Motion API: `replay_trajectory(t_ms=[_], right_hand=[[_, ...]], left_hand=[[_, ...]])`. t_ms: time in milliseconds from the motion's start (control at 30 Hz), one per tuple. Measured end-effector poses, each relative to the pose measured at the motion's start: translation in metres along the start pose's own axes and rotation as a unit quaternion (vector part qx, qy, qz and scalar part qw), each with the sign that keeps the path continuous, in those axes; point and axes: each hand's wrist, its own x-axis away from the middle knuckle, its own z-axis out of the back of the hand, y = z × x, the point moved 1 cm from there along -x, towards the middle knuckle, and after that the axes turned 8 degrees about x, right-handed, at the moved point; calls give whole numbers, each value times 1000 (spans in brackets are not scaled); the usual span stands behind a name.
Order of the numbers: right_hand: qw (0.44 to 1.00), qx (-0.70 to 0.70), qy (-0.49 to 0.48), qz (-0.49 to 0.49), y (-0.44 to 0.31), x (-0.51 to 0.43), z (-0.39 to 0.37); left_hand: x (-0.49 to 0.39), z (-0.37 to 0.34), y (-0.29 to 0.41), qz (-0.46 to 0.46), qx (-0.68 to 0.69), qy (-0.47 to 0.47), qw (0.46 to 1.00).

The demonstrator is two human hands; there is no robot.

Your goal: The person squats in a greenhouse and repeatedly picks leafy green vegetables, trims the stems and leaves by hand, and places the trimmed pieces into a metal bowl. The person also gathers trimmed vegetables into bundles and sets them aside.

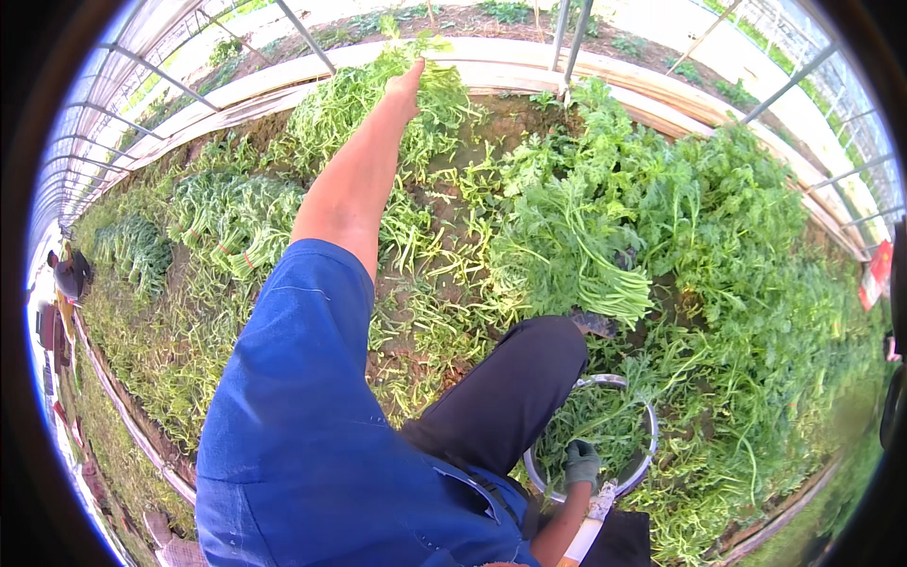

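Note:
My left hand [405, 88], bare, is at the end of my outstretched arm, over a heap of pale leafy greens [333, 117] by the greenhouse's side wall. Its fingers are hidden, so whether it grips any stems is unclear. Low in the view, my right hand [582, 462] wears a grey-green glove. It rests among loose greens [602, 425] inside a round tub [653, 432], fingers curled; I cannot tell if it holds some. Past my bent knee [545, 347] lies a cut bunch of lobed-leaf greens [609, 276], its stem ends together, over my shoe [595, 324].
Tall greens [708, 191] stand rooted on the right. Bunches tied with red bands [244, 251] lie at left, with more bunches [134, 248] beyond. Cut stems litter the soil [439, 241]. Metal poles [572, 42] line the wall. Another person [69, 273] is far left.

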Motion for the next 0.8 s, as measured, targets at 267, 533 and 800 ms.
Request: replay_trajectory(t_ms=[267,533,800], right_hand=[[980,123,143,-54,-56,-20,8],[962,224,56,-144,-75,-44,-4],[962,162,118,-185,-77,-32,2]], left_hand=[[236,-131,-184,-47,-187,-532,824],[386,-158,-262,-63,-259,-616,741],[371,-156,-290,71,-226,-584,776]])
